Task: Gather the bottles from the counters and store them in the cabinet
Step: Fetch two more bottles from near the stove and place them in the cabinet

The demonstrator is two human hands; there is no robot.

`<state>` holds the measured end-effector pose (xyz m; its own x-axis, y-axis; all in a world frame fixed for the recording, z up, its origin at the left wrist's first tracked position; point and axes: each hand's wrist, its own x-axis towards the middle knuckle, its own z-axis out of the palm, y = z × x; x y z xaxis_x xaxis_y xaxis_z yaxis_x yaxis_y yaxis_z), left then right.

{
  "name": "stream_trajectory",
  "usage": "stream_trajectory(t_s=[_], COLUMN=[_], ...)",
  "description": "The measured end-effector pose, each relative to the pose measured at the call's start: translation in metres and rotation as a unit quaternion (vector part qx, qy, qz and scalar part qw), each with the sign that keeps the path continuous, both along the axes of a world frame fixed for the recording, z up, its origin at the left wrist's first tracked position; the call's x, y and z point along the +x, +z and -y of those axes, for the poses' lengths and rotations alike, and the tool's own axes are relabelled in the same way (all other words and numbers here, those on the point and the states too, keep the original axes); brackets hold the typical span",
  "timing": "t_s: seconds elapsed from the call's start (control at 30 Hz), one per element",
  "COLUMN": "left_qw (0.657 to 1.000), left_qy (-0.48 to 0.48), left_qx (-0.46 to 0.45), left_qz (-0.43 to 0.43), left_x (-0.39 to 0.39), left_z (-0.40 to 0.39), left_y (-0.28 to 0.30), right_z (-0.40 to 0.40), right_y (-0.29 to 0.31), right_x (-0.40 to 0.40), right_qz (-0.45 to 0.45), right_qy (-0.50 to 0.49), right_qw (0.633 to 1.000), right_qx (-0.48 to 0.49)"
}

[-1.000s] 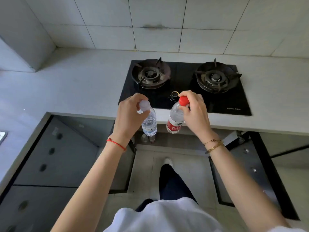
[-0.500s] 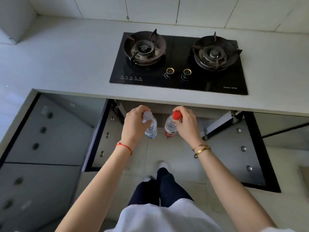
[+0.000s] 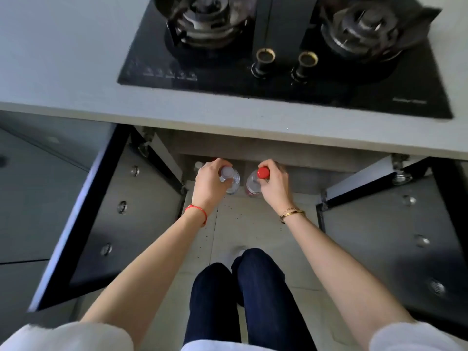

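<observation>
Grey cabinet doors stand swung open on either side of the cabinet (image 3: 298, 173) under the desk (image 3: 228, 117), and everything below is placed against that opening. The left door (image 3: 121, 211) hangs wide to its left, its inner face dotted with round fittings. Just inside the opening at its left, a small pale cap of another bottle (image 3: 198, 165) peeks out beside the left hand (image 3: 210, 183). That hand, with a red string at the wrist, is curled around the neck of a clear bottle with a white cap (image 3: 229, 179) at the cabinet's front edge. Just to its right stands a clear bottle with a red cap (image 3: 257, 179) and a red label, its top pinched by the right hand (image 3: 274, 186), which wears gold bracelets. The two bottles are close together; whether they touch is unclear. The right door (image 3: 385, 231) spreads open to the cabinet's right. Above the opening, on the desk, sits a black gas hob (image 3: 329, 82).
</observation>
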<state>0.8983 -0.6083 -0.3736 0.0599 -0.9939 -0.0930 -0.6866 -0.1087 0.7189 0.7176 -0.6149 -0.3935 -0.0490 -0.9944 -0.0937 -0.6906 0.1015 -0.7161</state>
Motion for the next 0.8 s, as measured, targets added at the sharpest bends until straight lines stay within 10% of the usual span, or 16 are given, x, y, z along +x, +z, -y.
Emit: stream_trajectory(t_s=[0.43, 0.8], left_qw=[1.000, 0.998], left_qy=[-0.011, -0.023], left_qx=[-0.018, -0.025], left_qz=[0.013, 0.046], left_x=[-0.006, -0.007], left_z=[0.088, 0.143], left_y=[-0.270, -0.355], right_z=[0.074, 0.135], right_y=[-0.258, -0.343], right_x=[0.007, 0.016], right_qz=[-0.072, -0.092], right_qy=[0.033, 0.039], right_qw=[0.996, 0.994], right_qx=[-0.050, -0.038])
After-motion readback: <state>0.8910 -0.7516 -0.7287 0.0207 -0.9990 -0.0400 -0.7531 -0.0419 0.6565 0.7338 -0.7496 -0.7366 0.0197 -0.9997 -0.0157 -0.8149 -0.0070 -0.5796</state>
